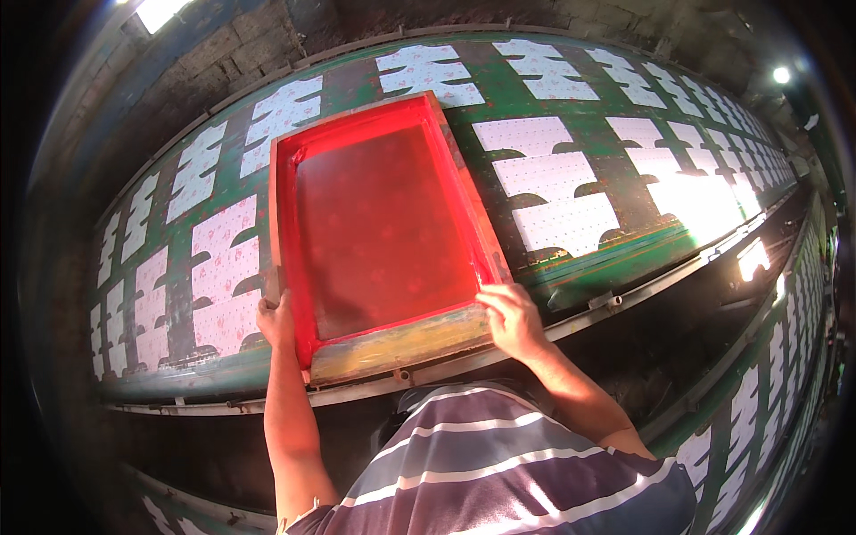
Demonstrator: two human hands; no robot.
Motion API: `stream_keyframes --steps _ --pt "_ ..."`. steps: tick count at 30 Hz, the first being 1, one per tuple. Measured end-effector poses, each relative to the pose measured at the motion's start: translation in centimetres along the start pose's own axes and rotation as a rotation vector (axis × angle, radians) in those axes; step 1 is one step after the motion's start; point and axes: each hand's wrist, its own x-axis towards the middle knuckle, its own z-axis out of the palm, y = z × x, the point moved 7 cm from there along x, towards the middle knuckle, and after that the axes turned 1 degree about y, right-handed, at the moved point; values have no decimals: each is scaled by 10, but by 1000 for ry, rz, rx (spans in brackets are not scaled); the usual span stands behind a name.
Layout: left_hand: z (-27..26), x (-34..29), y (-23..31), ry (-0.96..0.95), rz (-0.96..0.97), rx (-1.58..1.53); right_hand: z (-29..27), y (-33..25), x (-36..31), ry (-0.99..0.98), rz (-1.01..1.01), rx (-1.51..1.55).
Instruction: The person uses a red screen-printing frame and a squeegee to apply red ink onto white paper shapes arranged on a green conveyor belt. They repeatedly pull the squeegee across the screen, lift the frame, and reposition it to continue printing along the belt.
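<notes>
A large screen printing frame with red-coated inner edges and a dark red mesh is in front of me over the long green table. My left hand is closed round its left side near the close corner. At the right close corner, my right hand grips the rim, fingers bent over the edge. White cut fabric pieces with small printed marks lie flat to the right of the frame. Pinkish printed pieces lie to its left. Whatever lies under the frame is hidden.
The green printing table curves away left and right, with rows of cut pieces on it. A metal rail with small stops runs along its near edge. Another table with pieces stands behind me at the right. A rough wall rises beyond.
</notes>
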Motion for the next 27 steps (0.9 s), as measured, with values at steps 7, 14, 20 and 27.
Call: stream_keyframes --steps 7,14,20,27 --pt "0 2 1 16 -111 168 6 80 18 0 254 -142" --pt "7 6 -7 -14 -58 -30 28 103 30 -37 449 -163" --pt "16 6 -27 -67 -86 -218 28 96 43 -47 436 -161" --pt "11 5 -21 -144 -154 -329 -4 59 64 62 258 -164"
